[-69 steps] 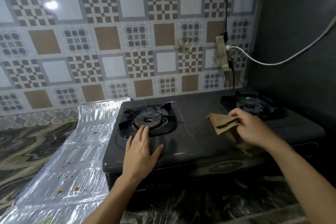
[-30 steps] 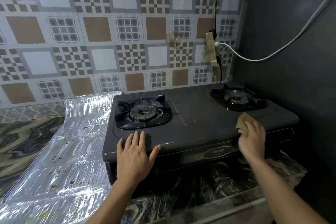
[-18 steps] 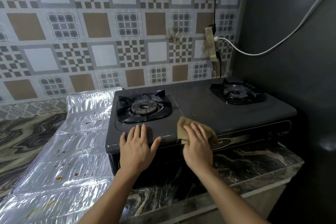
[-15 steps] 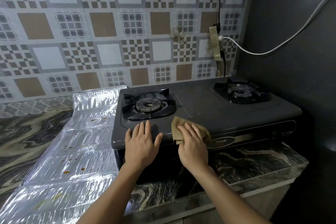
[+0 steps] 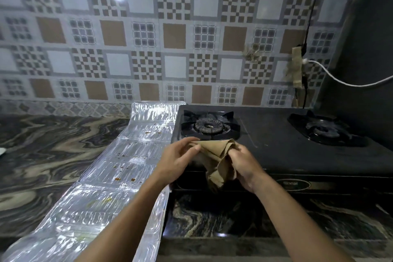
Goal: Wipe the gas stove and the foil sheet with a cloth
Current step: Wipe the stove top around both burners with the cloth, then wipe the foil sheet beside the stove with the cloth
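A dark two-burner gas stove [image 5: 276, 151] stands on a marbled counter against a tiled wall. Its left burner [image 5: 209, 125] is just beyond my hands and its right burner [image 5: 323, 128] is at the far right. A brown cloth [image 5: 219, 159] hangs crumpled above the stove's front left corner. My left hand [image 5: 178, 159] pinches its left edge and my right hand [image 5: 244, 164] grips its right side. A shiny foil sheet [image 5: 110, 187] with small brown and yellow stains lies on the counter left of the stove.
The marbled counter [image 5: 42, 155] stretches to the left of the foil. A dark wall [image 5: 365, 49] closes in on the right. A white cable [image 5: 344, 83] and a black cord [image 5: 310, 17] hang by a taped socket [image 5: 296, 68] behind the stove.
My left hand has lifted off the stove top and taken hold of the cloth. The cloth has come up off the stove's front edge and now hangs between both hands. The view has shifted left.
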`<state>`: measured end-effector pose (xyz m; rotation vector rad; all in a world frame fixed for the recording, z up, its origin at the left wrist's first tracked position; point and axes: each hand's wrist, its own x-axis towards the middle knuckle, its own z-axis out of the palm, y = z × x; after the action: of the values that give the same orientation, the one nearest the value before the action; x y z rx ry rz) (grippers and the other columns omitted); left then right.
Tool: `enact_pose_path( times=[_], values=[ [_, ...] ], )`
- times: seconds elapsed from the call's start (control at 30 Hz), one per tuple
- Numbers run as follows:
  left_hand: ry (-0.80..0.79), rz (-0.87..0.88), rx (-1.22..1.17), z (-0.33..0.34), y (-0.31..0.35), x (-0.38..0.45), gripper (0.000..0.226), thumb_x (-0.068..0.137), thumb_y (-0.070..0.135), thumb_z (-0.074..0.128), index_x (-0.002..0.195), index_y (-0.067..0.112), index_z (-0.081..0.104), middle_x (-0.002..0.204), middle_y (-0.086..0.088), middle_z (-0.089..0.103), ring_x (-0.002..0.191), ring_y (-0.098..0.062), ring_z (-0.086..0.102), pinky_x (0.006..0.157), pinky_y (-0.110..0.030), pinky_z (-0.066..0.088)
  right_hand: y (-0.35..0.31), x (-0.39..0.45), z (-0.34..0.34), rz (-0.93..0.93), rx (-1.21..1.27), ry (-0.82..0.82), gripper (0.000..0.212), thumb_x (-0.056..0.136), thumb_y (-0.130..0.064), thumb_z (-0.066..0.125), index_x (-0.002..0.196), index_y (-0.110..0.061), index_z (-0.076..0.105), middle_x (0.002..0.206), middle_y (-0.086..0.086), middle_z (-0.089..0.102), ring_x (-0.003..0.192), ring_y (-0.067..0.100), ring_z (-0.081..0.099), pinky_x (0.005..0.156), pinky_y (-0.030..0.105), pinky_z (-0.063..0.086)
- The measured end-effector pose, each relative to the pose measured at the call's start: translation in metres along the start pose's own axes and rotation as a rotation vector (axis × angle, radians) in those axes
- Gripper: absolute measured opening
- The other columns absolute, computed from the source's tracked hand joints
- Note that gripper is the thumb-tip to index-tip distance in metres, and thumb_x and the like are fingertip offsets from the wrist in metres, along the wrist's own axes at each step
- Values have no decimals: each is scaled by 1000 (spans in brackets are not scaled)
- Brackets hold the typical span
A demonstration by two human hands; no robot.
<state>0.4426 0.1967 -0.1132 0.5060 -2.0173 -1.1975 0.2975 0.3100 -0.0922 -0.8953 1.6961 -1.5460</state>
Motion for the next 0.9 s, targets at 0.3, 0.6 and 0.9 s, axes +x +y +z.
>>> enact_pose_path(
  times=[0.3,0.6,0.9],
  values=[
    [154,-261,-90,-55,8,-24,11,93,7,59,85,7,66,64,-6,64,53,-15,64,59,-32,58,-7,-2,45,95,-278,-287,24,93,-24,50,84,-14,70,82,2,70,71,17,64,60,23,52],
    [327,-443,-141,-100,0,-49,31,97,33,54,90,6,69,65,-1,62,50,-13,60,56,-27,53,-27,23,106,18,-354,-528,36,66,-36,78,92,-11,74,93,10,74,86,29,70,83,40,55],
    [518,-567,60,-139,-58,-37,22,97,34,53,91,16,64,93,-7,66,76,-17,60,68,-30,46,-61,108,160,-205,-773,-700,12,85,-21,61,93,-14,68,91,8,70,76,20,65,66,28,53]
  ],
)
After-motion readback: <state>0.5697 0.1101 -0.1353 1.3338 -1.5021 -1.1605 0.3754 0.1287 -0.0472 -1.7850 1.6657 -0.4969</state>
